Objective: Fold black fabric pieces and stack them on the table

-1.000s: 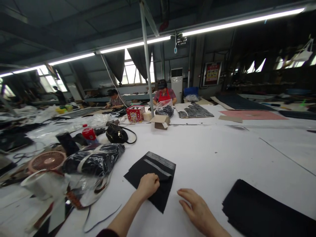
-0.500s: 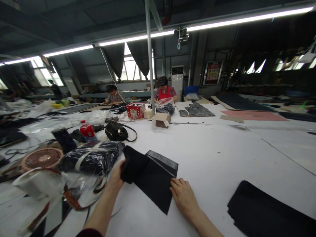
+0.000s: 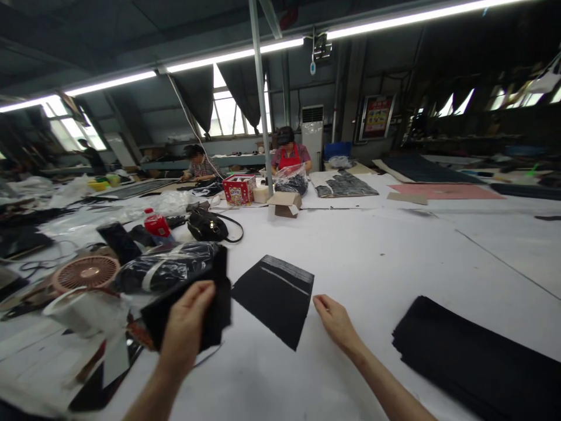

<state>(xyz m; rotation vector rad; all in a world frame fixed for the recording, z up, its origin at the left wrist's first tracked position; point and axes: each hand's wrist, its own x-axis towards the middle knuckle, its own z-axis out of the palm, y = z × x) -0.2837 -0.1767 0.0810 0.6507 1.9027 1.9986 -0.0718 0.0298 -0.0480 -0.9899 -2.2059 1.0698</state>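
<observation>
Raised at the left, my left hand (image 3: 186,321) is closed on black fabric (image 3: 220,304), which hangs on both sides of the fingers. A flat black fabric piece (image 3: 272,304) with greyish bands along its upper edge lies on the white table (image 3: 350,251). Just right of that piece is my right hand (image 3: 335,318), its thumb and fingers pinched together; whether anything thin is between them is too small to tell. A dark fabric stack (image 3: 473,356) rests at the lower right.
A pink fan (image 3: 87,273), a plastic-wrapped bundle (image 3: 170,266), a red-capped bottle (image 3: 158,227) and a black bag (image 3: 208,225) crowd the left. Farther back stand an open carton (image 3: 284,203) and a metal pole (image 3: 262,99). A person in a red apron (image 3: 290,156) sits across the table.
My left hand has moved left and nearer with its black fabric, away from the piece on the table. My right hand has come off that piece's right edge, and its fingers have drawn together.
</observation>
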